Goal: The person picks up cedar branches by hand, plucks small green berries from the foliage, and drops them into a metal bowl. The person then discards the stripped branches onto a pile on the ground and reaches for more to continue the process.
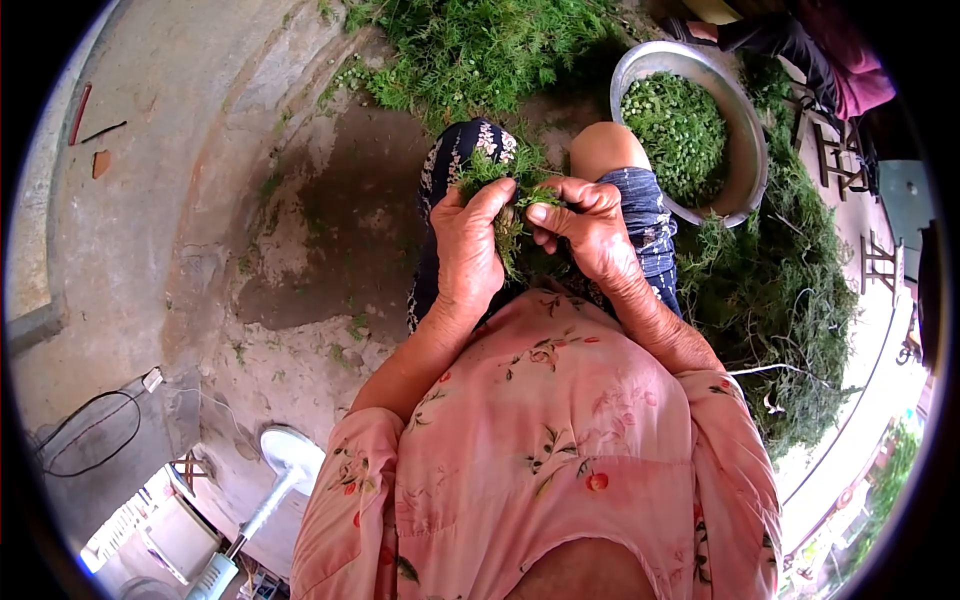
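Between my knees, my left hand (pixel 472 240) pinches a green leafy sprig (pixel 490 174) between thumb and fingers. Close beside it, my right hand (pixel 592 228) has its thumb and fingers pressed together on a small bit of the same greenery (pixel 538 197). The two hands are nearly touching above my lap. Ahead and to the right stands a metal basin (pixel 745 150) holding many small pale green cones or seed clusters (pixel 676 138). A large heap of feathery green branches (pixel 480 55) lies on the ground past my knees.
More cut branches (pixel 770 290) are piled along my right side. Another person's dark trouser leg (pixel 780 40) is at the upper right, beyond the basin. Small wooden stools (pixel 835 160) stand at the right. A standing fan (pixel 290 455) and a black cable (pixel 95 425) are at the lower left.
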A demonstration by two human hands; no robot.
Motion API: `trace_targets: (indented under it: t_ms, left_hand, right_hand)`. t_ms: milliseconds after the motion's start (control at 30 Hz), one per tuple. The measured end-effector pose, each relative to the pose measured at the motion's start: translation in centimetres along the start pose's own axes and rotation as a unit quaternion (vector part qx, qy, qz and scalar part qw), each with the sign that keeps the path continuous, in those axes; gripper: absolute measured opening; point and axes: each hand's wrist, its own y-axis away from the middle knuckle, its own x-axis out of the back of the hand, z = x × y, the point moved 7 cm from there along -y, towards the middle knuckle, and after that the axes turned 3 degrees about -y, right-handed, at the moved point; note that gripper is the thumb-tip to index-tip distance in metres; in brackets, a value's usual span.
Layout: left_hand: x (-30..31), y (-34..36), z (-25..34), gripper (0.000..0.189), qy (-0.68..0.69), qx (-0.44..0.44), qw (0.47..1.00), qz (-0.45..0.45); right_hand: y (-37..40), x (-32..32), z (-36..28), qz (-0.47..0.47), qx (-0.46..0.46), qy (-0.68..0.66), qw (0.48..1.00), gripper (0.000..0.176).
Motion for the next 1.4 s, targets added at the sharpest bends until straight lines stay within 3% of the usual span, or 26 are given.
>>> trace_targets:
  t_ms: [333,433,667,733,933,1000,1067,1167,1333,1400]
  left_hand:
    - [1.1,-0.6,-0.1,0.007,-0.022,-0.009,1.0,0.004]
    - [1.5,-0.7,-0.2,0.007,-0.044,-0.01,0.999,0.001]
    - [1.6,-0.3,0.0,0.007,-0.083,-0.018,0.996,-0.021]
    - [1.4,-0.2,0.1,0.007,-0.089,-0.018,0.995,-0.028]
    - [0.7,0.0,-0.1,0.011,-0.154,-0.017,0.986,-0.059]
    - [0.4,0.1,-0.2,0.011,-0.165,-0.018,0.983,-0.076]
    - [-0.3,0.3,-0.1,0.01,-0.166,-0.025,0.983,-0.079]
    - [0.1,0.1,-0.4,0.013,-0.191,-0.038,0.979,-0.059]
    - [0.2,0.2,0.1,0.015,-0.213,-0.005,0.972,-0.098]
    - [-0.9,0.7,0.3,0.016,-0.116,0.048,0.981,-0.147]
  right_hand:
    - [-1.1,1.3,0.5,0.028,-0.012,-0.017,0.999,0.011]
    - [-0.9,2.4,0.2,0.123,-0.007,-0.046,0.991,0.011]
    - [-1.7,2.6,1.2,0.085,-0.044,-0.058,0.994,0.01]
    - [-1.7,1.6,1.6,0.013,-0.062,-0.159,0.985,0.012]
    - [-1.2,-0.1,1.0,-0.024,-0.056,-0.13,0.99,0.036]
    - [-1.3,0.0,1.0,-0.02,-0.042,-0.122,0.991,0.032]
    - [-1.3,0.1,0.4,0.01,0.008,-0.034,0.999,0.017]
    - [-1.5,0.3,1.2,0.038,0.017,-0.027,0.999,0.014]
    - [-1.3,-0.3,2.2,0.024,-0.072,-0.144,0.987,0.016]
    - [-1.4,-0.4,2.7,0.011,-0.104,-0.19,0.976,0.017]
